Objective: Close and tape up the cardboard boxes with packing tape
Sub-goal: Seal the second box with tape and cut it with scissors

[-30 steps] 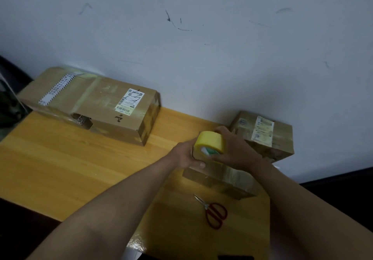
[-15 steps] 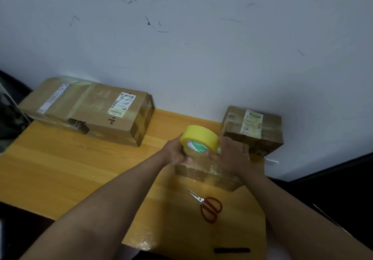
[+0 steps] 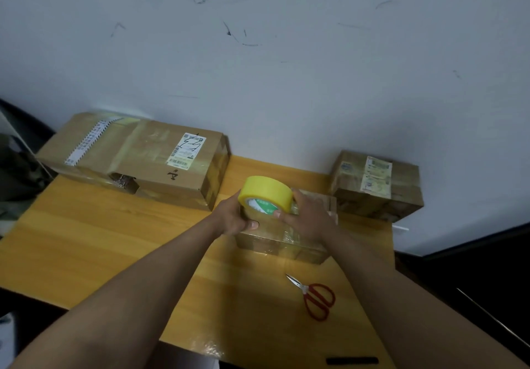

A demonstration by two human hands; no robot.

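Observation:
A yellow roll of packing tape (image 3: 268,192) is held just above a small flat cardboard box (image 3: 289,244) in the middle of the wooden table (image 3: 114,242). My left hand (image 3: 233,216) grips the roll's left side, thumb curled under it. My right hand (image 3: 305,215) holds the roll's right side, its thumb against the roll's green-and-white core. The small box is wrapped in shiny tape, and my hands hide part of its top.
A long cardboard box (image 3: 137,156) with a shipping label lies at the back left against the wall. A smaller labelled box (image 3: 375,185) sits at the back right. Red-handled scissors (image 3: 315,297) lie near the front right, and a black marker (image 3: 352,360) by the front edge.
Both hands have stayed on the roll above the small box. The roll has tilted so its core faces me more, and the view has shifted slightly.

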